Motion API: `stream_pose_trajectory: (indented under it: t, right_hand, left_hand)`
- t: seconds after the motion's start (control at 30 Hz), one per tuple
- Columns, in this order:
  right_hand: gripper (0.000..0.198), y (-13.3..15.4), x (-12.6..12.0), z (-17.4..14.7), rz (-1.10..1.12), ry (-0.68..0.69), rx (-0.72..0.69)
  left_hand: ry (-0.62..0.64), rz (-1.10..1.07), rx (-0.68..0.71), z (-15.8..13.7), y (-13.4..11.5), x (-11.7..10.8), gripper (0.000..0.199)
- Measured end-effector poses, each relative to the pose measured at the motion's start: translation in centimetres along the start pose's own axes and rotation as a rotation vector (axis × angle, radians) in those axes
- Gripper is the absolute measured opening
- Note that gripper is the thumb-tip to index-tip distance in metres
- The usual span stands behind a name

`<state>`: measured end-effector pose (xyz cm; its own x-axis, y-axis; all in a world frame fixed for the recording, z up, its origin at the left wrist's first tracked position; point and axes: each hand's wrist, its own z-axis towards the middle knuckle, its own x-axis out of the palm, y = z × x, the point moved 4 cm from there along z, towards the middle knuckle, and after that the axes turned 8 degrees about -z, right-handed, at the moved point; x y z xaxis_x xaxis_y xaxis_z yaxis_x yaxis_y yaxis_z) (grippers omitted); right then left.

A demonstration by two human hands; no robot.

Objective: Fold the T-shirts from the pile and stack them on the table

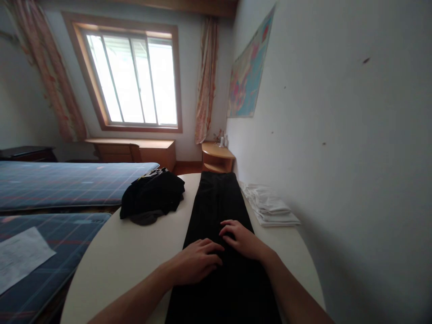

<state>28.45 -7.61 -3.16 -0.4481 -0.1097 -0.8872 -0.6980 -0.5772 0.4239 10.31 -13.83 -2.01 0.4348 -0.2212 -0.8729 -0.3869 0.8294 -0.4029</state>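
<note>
Black cloth [219, 198], long, smooth and flat, down middle of rounded white table [104, 261]; on top, left hand [199, 261] and right hand [241, 238], close with small gap between, both loose, softly bent; to left, crumpled dark clothes [153, 193] in soft lump; to right, white cloth [270, 204] folded in flat layers, near plain wall [337, 103]

Garment [232, 274] between heap [151, 193] and stack [270, 204] (on table [118, 252])

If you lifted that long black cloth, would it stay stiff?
Probably not: the black cloth lies flat on the white table, so it may droop. Pushed, it would likely wrinkle, not roll, being spread out.
</note>
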Motion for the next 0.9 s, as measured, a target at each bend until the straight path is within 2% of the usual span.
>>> stream_pose_trajectory:
  t: [0.17, 0.3, 0.4, 0.5, 0.67, 0.77, 0.9]
  right_hand:
    - [0.032, -0.5, 0.5, 0.2, -0.07, 0.007, 0.061]
    - [0.032, -0.8, 0.6, 0.3, -0.06, 0.017, 0.034]
    - [0.033, -0.9, 0.3, 0.3, -0.016, -0.002, 0.001]
    - [0.034, -0.8, 0.3, 0.4, -0.014, -0.031, 0.005]
    - [0.031, -0.5, 1.2, 1.0, -0.065, -0.107, 0.158]
    - [0.024, -0.5, 1.7, 1.5, -0.084, -0.138, 0.235]
    - [0.015, -0.5, 1.4, 1.8, -0.077, -0.086, 0.294]
  left_hand:
    - [0.004, -0.03, -0.001, -0.2, 0.1, 0.4, 0.016]
    - [-0.03, -0.05, -0.001, 0.0, 0.2, 0.6, 0.016]
    - [-0.006, -0.06, 0.003, 0.0, -0.2, 0.8, 0.019]
    - [0.036, -0.083, -0.008, -0.2, -0.5, 1.0, 0.038]
    - [0.113, -0.076, -0.06, -0.6, -0.3, 1.3, 0.073]
    - [0.158, -0.068, -0.081, -0.6, -0.4, 1.5, 0.08]
    - [0.215, -0.083, -0.061, -0.7, -1.6, 1.7, 0.082]
